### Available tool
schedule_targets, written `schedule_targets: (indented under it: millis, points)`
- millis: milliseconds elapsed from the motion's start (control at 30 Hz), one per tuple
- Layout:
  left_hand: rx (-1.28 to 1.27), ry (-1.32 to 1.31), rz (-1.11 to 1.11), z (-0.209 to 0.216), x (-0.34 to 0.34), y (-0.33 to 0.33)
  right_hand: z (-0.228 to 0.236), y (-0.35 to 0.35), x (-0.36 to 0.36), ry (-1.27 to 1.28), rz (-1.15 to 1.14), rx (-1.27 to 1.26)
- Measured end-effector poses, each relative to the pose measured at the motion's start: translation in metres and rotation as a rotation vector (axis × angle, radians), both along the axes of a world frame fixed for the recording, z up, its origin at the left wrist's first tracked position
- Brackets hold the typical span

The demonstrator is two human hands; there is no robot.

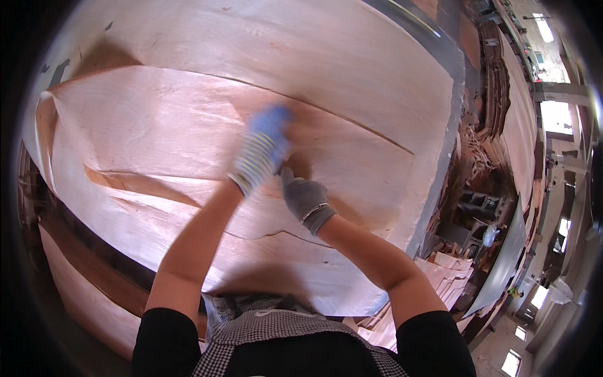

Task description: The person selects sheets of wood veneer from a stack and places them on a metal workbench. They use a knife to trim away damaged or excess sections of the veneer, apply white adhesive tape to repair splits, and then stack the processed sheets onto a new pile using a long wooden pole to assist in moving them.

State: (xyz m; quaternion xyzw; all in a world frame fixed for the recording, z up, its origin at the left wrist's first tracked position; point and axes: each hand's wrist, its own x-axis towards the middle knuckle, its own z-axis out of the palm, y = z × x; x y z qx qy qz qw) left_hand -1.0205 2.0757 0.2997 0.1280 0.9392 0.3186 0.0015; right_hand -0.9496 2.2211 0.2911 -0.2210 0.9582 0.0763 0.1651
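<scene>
My left hand [262, 146], in a blue glove with striped pale bands, reaches over a thin wood veneer sheet [169, 125]. It is smeared by motion, so its fingers cannot be read. Just to its right and nearer to me is my right hand [304, 198], in a grey glove, with its thumb pointing away from me. Its other fingers look curled under; anything in them is hidden. The sheet is wrinkled and raised at its left end, with a lifted fold [144, 185] on the left and a long edge running beyond my hands.
Stacked veneer [496, 81] with ragged edges and broken scraps [480, 147] lie to the right. More loose sheets [446, 276] are at the lower right. Another stack [94, 270] stands at the lower left. A grey border [440, 182] runs along the work surface's right side.
</scene>
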Motion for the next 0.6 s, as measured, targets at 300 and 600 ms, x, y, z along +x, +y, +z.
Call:
schedule_targets:
  millis: [300,600]
  points:
    - [-0.193,0.211,-0.145,-0.02,0.017,0.047,-0.001,0.255,0.007,-0.017,0.229,-0.079]
    - [-0.201,0.171,-0.116,-0.017,0.021,0.036,0.054,0.151,-0.1,0.227,0.25,-0.576]
